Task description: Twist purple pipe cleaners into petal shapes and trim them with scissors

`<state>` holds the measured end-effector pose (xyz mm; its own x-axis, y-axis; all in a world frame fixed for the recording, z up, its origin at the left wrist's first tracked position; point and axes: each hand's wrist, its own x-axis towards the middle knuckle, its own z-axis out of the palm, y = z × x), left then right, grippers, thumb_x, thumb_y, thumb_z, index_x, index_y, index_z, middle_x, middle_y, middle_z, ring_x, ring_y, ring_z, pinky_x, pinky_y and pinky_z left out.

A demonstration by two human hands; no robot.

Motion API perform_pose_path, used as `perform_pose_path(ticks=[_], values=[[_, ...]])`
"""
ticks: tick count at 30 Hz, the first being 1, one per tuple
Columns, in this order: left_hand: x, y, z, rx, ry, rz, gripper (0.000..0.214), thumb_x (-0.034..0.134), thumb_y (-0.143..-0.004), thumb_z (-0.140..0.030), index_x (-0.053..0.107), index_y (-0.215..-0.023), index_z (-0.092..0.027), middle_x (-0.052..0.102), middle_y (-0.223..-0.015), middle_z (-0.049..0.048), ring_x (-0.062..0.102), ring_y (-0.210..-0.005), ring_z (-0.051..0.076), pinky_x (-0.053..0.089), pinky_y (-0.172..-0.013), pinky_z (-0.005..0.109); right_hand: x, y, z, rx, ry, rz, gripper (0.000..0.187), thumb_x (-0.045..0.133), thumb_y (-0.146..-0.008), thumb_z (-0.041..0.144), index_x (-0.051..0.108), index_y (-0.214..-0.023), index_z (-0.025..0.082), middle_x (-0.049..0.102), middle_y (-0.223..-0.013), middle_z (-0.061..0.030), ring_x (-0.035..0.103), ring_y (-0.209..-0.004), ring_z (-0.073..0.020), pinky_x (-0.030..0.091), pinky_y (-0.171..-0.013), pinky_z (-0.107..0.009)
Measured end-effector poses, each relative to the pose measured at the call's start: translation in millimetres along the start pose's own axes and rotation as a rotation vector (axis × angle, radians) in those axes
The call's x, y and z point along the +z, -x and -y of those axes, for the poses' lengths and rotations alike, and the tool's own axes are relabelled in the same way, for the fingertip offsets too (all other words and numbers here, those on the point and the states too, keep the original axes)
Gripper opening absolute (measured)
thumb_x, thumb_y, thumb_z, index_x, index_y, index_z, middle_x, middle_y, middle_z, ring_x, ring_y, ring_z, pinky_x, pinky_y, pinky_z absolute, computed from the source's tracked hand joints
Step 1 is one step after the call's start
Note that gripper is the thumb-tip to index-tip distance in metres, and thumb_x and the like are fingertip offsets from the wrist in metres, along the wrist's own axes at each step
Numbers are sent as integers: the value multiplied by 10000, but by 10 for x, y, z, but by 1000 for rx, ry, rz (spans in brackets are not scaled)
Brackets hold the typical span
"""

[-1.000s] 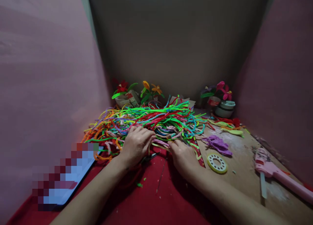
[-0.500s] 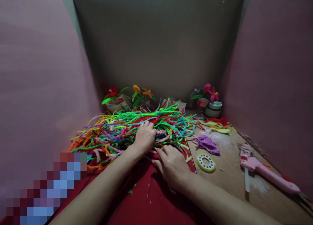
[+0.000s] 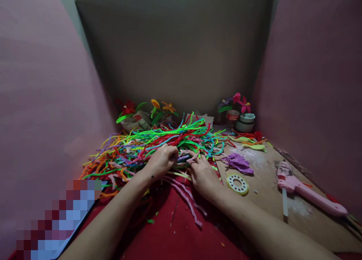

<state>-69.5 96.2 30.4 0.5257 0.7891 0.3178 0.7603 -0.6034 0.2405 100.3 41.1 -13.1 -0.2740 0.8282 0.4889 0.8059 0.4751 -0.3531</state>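
Note:
A big tangled pile of coloured pipe cleaners [image 3: 158, 143] lies across the middle of the surface. My left hand [image 3: 160, 162] rests on the pile's near edge with its fingers curled into the strands. My right hand [image 3: 201, 171] is just to its right, fingers pinching into the strands at the same spot. A few pink pipe cleaners [image 3: 186, 197] trail from under the hands toward me over the red cloth [image 3: 175, 233].
A pink glue gun [image 3: 305, 192] lies at the right on the wooden board [image 3: 268, 199]. Near my right hand are a yellow-white tape roll [image 3: 237, 183] and a purple pipe-cleaner piece [image 3: 237, 162]. Finished pipe-cleaner flowers [image 3: 158, 109] and a small jar [image 3: 245, 122] stand at the back wall. Pink walls close both sides.
Both hands moved forward into the pile and closed on strands. Pink pipe cleaners now lie pulled out toward me on the red cloth.

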Motion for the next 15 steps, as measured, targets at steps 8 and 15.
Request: perform_pose_path(ticks=[8, 15], values=[[-156, 17, -25, -95, 230, 50, 141, 486, -732, -263, 585, -692, -172, 567, -639, -27, 504, -610, 113, 392, -574, 208, -87, -8, 62, -11, 10, -60, 275, 437, -825, 130, 604, -1042, 159, 590, -1043, -100, 419, -981, -233, 382, -864, -369], [-146, -7, -27, -171, 282, 22, 172, 427, -761, -274, 533, -679, -167, 504, -609, -34, 453, -577, 105, 366, -541, 211, -39, -28, 76, 102, -77, -25, 273, 401, -844, 134, 590, -1035, 179, 587, -950, -78, 501, -905, -180, 402, -785, -263]])
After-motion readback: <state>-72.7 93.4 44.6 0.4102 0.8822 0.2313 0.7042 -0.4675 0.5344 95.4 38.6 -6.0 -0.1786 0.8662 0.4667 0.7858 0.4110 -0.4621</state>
